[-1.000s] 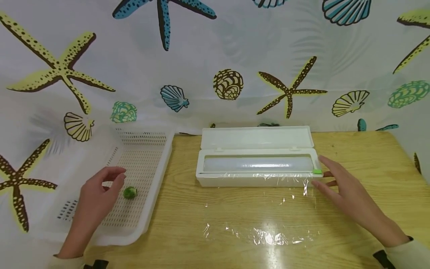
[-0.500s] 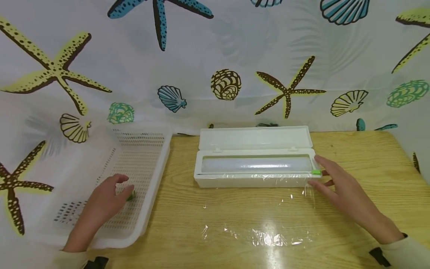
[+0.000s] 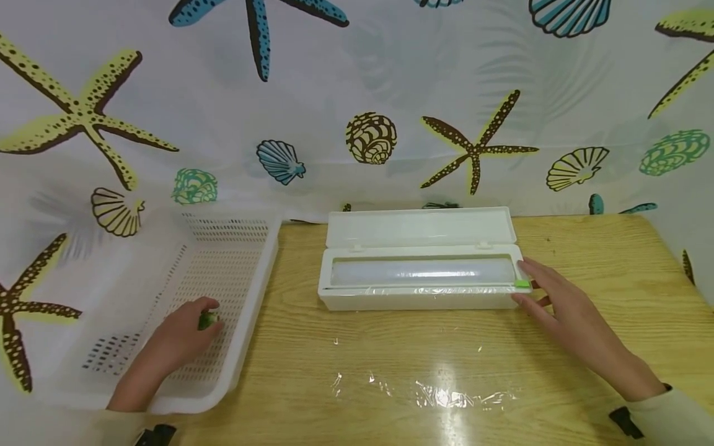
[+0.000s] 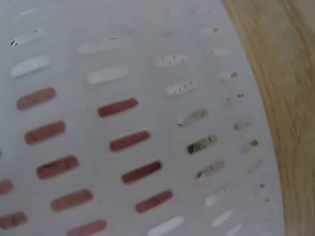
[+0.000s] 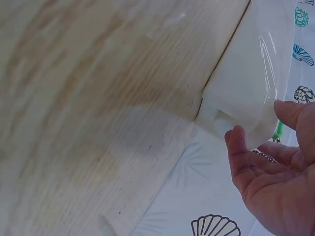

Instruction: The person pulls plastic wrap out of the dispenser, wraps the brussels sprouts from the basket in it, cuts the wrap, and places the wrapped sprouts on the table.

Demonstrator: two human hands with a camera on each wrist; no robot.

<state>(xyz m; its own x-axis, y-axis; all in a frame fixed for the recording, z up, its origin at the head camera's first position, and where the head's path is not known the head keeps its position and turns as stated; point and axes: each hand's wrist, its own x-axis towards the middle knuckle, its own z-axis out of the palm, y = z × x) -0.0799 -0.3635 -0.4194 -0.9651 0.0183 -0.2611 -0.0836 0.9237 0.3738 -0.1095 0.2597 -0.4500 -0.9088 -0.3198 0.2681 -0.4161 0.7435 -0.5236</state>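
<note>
My left hand (image 3: 178,331) reaches down into the white perforated basket (image 3: 243,347), its thumb and index finger around a small round green vegetable (image 3: 208,320), like a Brussels sprout. The fingers partly hide it. Neither hand nor vegetable shows in the left wrist view, only the slotted basket wall (image 4: 74,118). On the right, a white cling film dispenser (image 3: 424,301) stands with its lid raised. My right hand (image 3: 569,319) holds its right end, thumb at the front corner and index finger behind, beside the green slider (image 3: 522,284).
Clear film (image 3: 446,393) lies over the wooden table (image 3: 301,347) in front of the dispenser, visible by its glints. A cloth (image 3: 312,68) printed with starfish and shells hangs behind the table and shows beneath the basket at the left.
My left hand has moved down and right to the green vegetable, and its thumb and index finger now close around it. The right hand stays at the dispenser's end. The head view has shifted slightly.
</note>
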